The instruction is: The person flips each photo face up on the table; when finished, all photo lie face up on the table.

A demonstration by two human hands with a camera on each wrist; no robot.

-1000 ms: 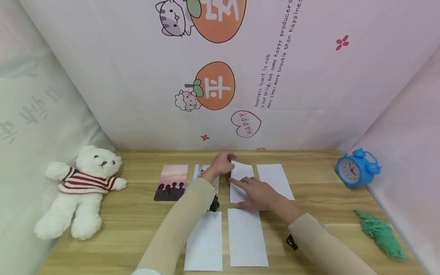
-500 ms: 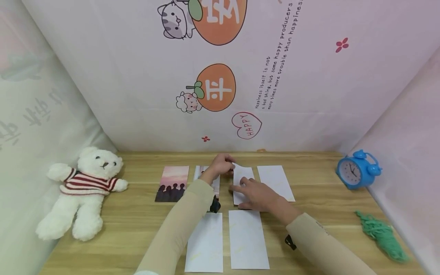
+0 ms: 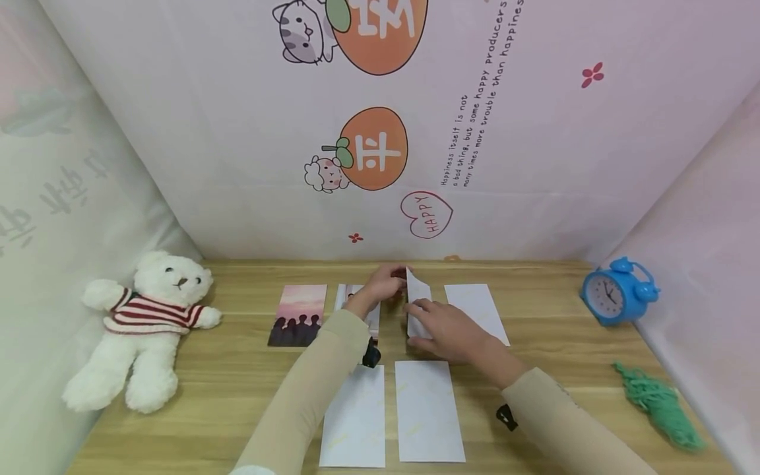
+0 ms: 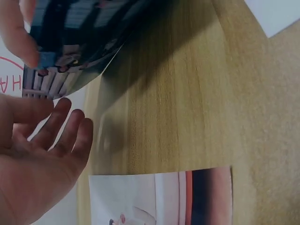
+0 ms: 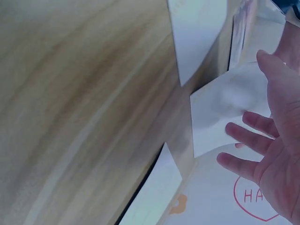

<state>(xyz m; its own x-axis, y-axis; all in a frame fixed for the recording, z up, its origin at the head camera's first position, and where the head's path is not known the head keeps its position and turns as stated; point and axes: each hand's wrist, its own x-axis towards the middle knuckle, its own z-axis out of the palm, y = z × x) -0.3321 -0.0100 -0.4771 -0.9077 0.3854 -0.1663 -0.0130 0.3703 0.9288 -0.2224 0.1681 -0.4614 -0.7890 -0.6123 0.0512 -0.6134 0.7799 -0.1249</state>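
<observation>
A photo card stands tilted up from the table, its white back turned right. A dark printed picture shows on its other side in the left wrist view. My left hand pinches the raised card near its far left corner. Relaxed and spread, the fingers of my right hand lie against the white back. In the left wrist view, a fingertip rests on the picture side; I cannot tell whose hand it belongs to. Under my left forearm, a picture-side-up card is partly hidden.
A pink sunset card lies at left. White cards face down are at right, near left and near right. A teddy bear sits at the far left; a blue alarm clock and green yarn are right.
The card's left edge has risen from near the table, and its white back has turned to the right. My right hand has shifted slightly right with it; my left hand stays at the corner.
</observation>
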